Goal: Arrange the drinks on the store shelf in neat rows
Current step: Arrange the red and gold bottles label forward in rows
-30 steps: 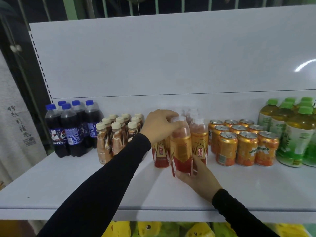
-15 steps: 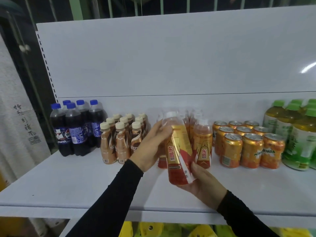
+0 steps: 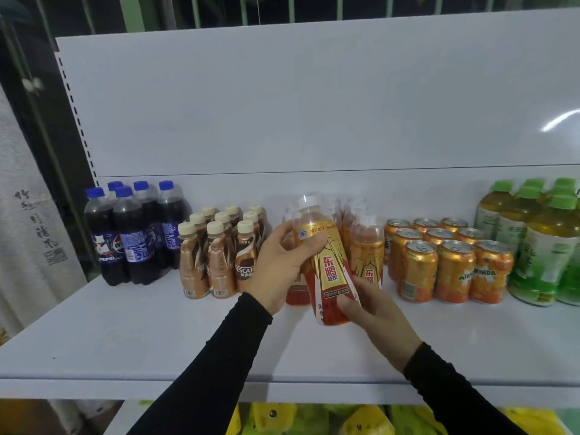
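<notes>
Both hands are clamped on one energy-drink bottle, left hand high, right hand low; tilted, lifted off shelf. Upright reseating in its row is needed next.

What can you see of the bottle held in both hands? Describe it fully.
The held bottle is clear plastic with a white cap and a gold-and-red label bearing red Chinese characters. It is lifted off the shelf, tilted with its cap to the left. The left hand grips its upper part; the right hand grips its base.
</notes>
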{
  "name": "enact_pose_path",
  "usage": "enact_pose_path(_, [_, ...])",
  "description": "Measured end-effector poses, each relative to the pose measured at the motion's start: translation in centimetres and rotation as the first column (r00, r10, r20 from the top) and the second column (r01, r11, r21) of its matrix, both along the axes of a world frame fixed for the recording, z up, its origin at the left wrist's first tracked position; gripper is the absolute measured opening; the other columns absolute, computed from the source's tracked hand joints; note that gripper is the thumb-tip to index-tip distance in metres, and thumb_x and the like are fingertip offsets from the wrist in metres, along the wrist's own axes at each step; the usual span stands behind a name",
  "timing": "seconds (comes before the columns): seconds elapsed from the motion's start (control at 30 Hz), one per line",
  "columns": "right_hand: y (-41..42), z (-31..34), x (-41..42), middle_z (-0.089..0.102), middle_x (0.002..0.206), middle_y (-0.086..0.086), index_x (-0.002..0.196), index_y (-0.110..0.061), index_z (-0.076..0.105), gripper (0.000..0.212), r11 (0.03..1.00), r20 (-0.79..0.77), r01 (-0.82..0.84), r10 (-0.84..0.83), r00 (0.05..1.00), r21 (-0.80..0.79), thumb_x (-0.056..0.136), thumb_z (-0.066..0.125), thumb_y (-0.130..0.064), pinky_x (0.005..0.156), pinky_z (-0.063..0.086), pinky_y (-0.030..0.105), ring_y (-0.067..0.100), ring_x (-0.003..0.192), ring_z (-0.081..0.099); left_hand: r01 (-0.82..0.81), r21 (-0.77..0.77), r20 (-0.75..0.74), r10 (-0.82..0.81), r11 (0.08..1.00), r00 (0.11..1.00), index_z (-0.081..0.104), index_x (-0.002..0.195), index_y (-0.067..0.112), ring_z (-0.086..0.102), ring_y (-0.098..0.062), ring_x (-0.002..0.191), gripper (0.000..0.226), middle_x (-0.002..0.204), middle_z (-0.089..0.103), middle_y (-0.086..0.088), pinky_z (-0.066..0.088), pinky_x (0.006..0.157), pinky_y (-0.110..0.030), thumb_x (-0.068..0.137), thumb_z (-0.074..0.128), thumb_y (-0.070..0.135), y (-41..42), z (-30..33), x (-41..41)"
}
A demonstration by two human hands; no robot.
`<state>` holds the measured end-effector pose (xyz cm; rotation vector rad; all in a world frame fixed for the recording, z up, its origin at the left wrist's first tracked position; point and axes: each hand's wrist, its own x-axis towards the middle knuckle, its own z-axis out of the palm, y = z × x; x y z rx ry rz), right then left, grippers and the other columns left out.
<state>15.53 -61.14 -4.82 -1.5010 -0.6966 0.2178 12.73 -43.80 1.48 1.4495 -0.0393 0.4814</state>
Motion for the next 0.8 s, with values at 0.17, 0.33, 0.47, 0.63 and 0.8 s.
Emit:
enact_pose_path(0.17, [-0.5,-0.5,-0.4,0.070,0.119,0.005,0.129,-0.015,0.059,0.099,0.982,-0.212,-0.058,0.096,0.973,0.179,0.049,0.085,-0.069,0.088,0.057,0.033,0.023,0.112,0.066,0.038,0.022,-0.032,-0.037,0.999,0.999,0.059,0.126,0.021,0.072,-0.026,0.101,0.058,0.116,0.069,-0.011,0.059,0.086,-0.042,0.077,0.081,0.042,-0.4,0.1,-0.1])
enact_pose_path(0.33, [-0.5,-0.2,-0.7,0.067,0.122,0.019,0.129,-0.012,0.055,0.104,0.898,-0.443,-0.130,0.328,0.834,0.419,0.041,0.098,-0.046,0.078,0.060,0.042,0.036,0.108,0.067,0.152,-0.089,-0.106,-0.161,0.984,0.981,0.055,0.133,0.020,0.069,-0.018,0.094,0.055,0.117,0.069,-0.007,0.055,0.074,-0.032,0.083,0.067,0.043,-0.6,0.2,-0.6])
enact_pose_path(0.47, [-0.5,0.0,-0.8,0.070,0.116,0.017,0.128,-0.015,0.054,0.107,0.880,-0.502,-0.095,0.351,0.790,0.465,0.035,0.099,-0.043,0.068,0.061,0.047,0.037,0.098,0.071,0.156,-0.131,-0.109,-0.170,0.979,0.979,0.059,0.130,0.016,0.070,-0.023,0.099,0.059,0.120,0.070,-0.013,0.057,0.074,-0.036,0.080,0.074,0.044,-1.1,-0.2,-0.6])
enact_pose_path(0.63, [-1.4,0.9,-0.7,0.071,0.110,-0.008,0.121,-0.030,0.058,0.057,0.999,-0.068,-0.009,0.006,0.998,-0.045,0.079,0.056,-0.069,0.077,0.056,0.020,0.005,0.101,0.068,-0.024,-0.119,-0.087,0.014,0.993,0.996,0.058,0.123,0.018,0.073,-0.014,0.082,0.056,0.109,0.072,-0.005,0.056,0.059,-0.027,0.075,0.078,0.038,-1.6,-0.5,-0.7])
enact_pose_path(0.8, [-0.9,0.4,-0.4,0.071,0.112,-0.014,0.126,-0.035,0.058,0.078,0.997,0.137,0.053,-0.045,0.989,-0.052,0.061,0.072,-0.075,0.087,0.057,0.029,0.010,0.105,0.068,-0.111,-0.033,-0.033,0.110,0.993,0.993,0.053,0.127,0.021,0.074,-0.013,0.089,0.071,0.108,0.072,-0.002,0.061,0.072,-0.029,0.066,0.083,0.040,-2.4,-0.6,-0.6])
